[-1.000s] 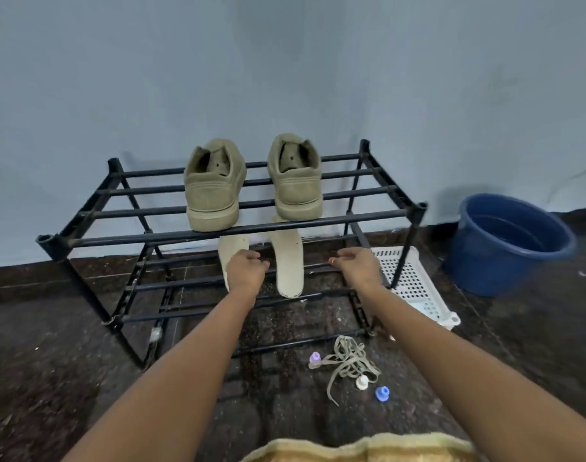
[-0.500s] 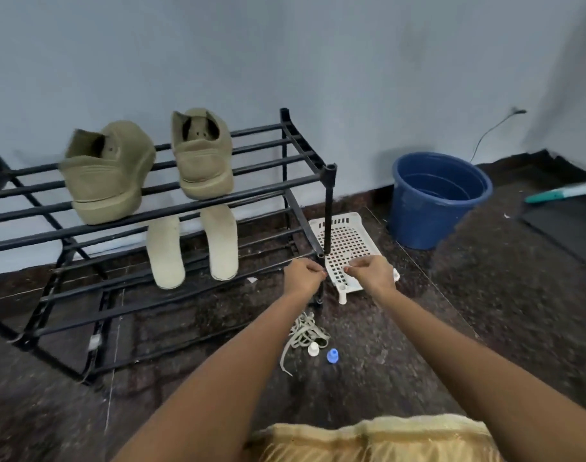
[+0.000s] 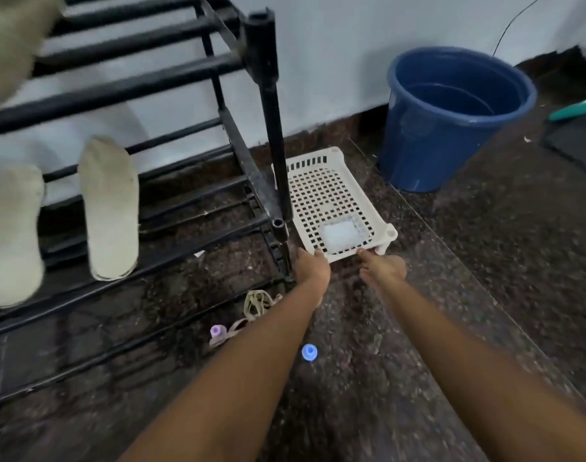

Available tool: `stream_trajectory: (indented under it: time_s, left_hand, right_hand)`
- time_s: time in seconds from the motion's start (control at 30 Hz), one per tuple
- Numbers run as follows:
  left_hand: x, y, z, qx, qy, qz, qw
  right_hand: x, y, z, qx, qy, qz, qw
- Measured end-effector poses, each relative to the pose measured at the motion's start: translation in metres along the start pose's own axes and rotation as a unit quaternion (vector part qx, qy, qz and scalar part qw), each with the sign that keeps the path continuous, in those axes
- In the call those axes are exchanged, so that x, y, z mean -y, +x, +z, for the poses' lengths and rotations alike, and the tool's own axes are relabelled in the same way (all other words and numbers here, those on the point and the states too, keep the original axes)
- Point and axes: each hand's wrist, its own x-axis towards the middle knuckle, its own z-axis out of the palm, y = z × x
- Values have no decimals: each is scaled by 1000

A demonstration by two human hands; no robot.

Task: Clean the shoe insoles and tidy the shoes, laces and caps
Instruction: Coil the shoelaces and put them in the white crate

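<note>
L hand (image 3: pixel 313 266): thumb on the near rim of the white perforated tray (image 3: pixel 328 195), other fingers hidden under the back of the hand, so can't tell if it grips. R hand (image 3: pixel 383 270): one finger stretched fwd, tip touching the same near rim, just right of L. Its other fingers are curled in and blurred, grip can't tell either. The hands are close but apart. Both forearms run in from the near edge.

Tray lies flat on the dark speckled floor (image 3: pixel 418 328), just right of the near-right post of the black rack (image 3: pixel 271 105). It has a small leg at its near-right corner. A pale see-through square piece (image 3: pixel 339 236) sits on its near end, just beyond the fingertips, too blurred to ID.

Laces (image 3: pixel 260 303) lie in a loose heap on the floor, near side of the rack post, partly hidden by the L forearm. Purple cap (image 3: pixel 217 331) is at the heap's near-left end. Blue cap (image 3: pixel 309 352) lies between the forearms, apart from the laces.

On the rack's lower bars, well left of the hands, right insole (image 3: pixel 110 208) and left insole (image 3: pixel 11 235) lie side by side. Olive shoe (image 3: pixel 8 45) is on the top shelf, far left, blurred and cut off.

Blue bucket (image 3: pixel 451 118) stands far right of the tray by the pale wall (image 3: pixel 334 45), near the tray, not touching.
</note>
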Motion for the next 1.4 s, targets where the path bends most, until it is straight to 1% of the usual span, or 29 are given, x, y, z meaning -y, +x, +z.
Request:
stream_trajectory:
  time_s: [0.07, 0.2, 0.3, 0.43, 0.57, 0.63, 0.77, 0.93, 1.03, 1.23, 1.4]
  left_hand:
    - [2, 13, 7, -7, -13, -9, 1000]
    - [5, 28, 15, -17, -66, -2, 998]
    - [4, 28, 15, -13, -131, -30, 991]
    - [3, 15, 11, 28, -165, -82, 982]
    - [17, -3, 16, 79, -177, -114, 974]
    - [29, -13, 23, 100, -164, -119, 974]
    - [53, -37, 36, 114, -143, -128, 975]
    - [83, -72, 46, 148, -151, -151, 966]
    - [100, -86, 54, 158, -154, -159, 962]
    - [133, -109, 71, 164, -152, -177, 959]
    - [145, -118, 77, 167, -141, -181, 959]
  right_hand:
    - [-1, 7, 8, 24, 51, 22, 998]
    - [3, 13, 17, 86, 150, 32, 984]
    - [8, 5, 16, 97, 177, 35, 979]
    - [6, -7, 1, 88, 184, 38, 978]
    - [-6, -23, -27, 74, 173, 54, 981]
    - [-17, -31, -41, 67, 173, 65, 981]
    - [-43, -46, -68, 60, 170, 76, 981]
    - [-75, -69, -101, 48, 164, 98, 980]
    - [-93, -79, -119, 45, 180, 107, 977]
    - [-126, -88, -144, 25, 184, 123, 975]
    - [-135, -93, -154, 21, 187, 116, 975]
